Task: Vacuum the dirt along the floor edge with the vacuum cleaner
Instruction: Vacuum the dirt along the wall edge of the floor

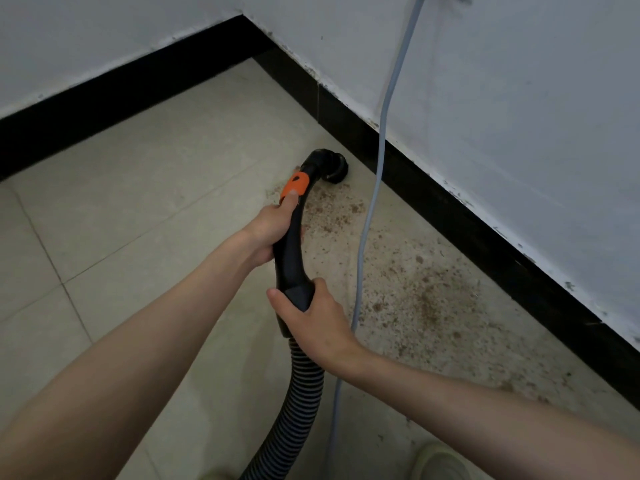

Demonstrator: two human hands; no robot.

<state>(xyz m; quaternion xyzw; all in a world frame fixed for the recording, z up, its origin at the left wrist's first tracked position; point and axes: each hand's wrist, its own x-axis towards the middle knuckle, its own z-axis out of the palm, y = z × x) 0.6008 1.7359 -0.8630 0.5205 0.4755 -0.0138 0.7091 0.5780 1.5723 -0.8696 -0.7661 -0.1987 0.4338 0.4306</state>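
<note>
A person holds the black vacuum handle [289,251] with both hands, and everything else is placed here in relation to that handle. The left hand [272,230] grips its upper stretch, fingers wrapped around the tube and the thumb pressed on the orange slider [295,186] near the top. The right hand [317,318] clasps the thicker lower end of the handle, thumb across the front, just above where the ribbed hose [294,410] joins and runs down toward the bottom edge of the view. Beyond the handle's far end, the black nozzle [334,168] bends down and touches the tiled floor [145,188], close beside the black skirting board [450,209] under the white wall [519,98]. Brown dirt [422,299] is scattered on the floor to the right of the handle, along the skirting board, with a thinner patch just below the nozzle. A grey cable [379,161] hangs down the wall and passes to the right of the handle, running behind the right wrist. A pale shoe [440,460] shows below and to the right of the hose.
</note>
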